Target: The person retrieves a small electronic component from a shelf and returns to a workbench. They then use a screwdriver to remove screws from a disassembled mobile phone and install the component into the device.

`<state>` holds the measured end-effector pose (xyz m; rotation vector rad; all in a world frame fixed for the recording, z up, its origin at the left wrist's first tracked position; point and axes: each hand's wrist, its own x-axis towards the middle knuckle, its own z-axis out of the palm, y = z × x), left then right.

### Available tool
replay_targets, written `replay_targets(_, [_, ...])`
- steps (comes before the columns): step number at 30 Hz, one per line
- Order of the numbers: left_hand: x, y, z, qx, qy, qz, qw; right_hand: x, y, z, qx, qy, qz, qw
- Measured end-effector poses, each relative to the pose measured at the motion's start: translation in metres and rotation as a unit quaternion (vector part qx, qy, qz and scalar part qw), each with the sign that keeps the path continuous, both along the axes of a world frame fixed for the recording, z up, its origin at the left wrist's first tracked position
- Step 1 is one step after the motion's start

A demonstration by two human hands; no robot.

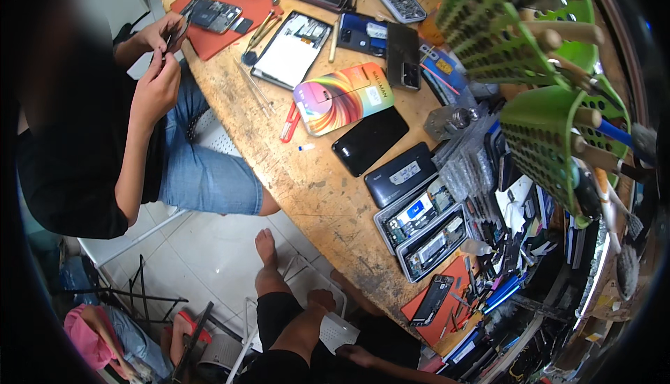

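My right hand (357, 353) rests low on the dark cloth of my shorts, below the table edge. Its forearm comes in from the lower right. The hand is dark and small here, so its fingers do not show clearly. My left hand is out of view. Nearest on the table above my right hand lies an opened phone (433, 300) on a red mat (457, 276), with small tools beside it. Two grey trays (403, 253) holding opened phone bodies stand further up, beside a dark phone back cover (399, 175).
At left a co-worker's hands (162, 53) hold a small dark part near an opened phone (215, 14) on another red mat (202, 48). A colourful box (343, 98) and a black phone (370, 141) lie mid-table. Green baskets (541, 133) of brushes stand right; a stool (338, 335) is below.
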<state>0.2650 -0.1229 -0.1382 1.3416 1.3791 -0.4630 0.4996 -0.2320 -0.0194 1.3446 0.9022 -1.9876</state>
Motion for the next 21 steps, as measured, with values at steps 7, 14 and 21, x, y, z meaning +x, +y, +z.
replay_targets(7, [0.013, 0.062, -0.024, 0.184, -0.083, -0.129, 0.971, 0.045, 0.037, -0.061, 0.123, -0.049, -0.045, 0.990])
replay_targets(14, [0.015, 0.083, -0.043, 0.396, -0.049, -0.061, 0.915, 0.040, 0.073, -0.218, 0.379, 0.060, -0.137, 0.913])
replay_targets(21, [0.027, 0.080, -0.034, 0.206, 0.053, -0.065, 0.975, -0.056, 0.110, -0.233, 0.470, 0.078, -0.261, 0.840])
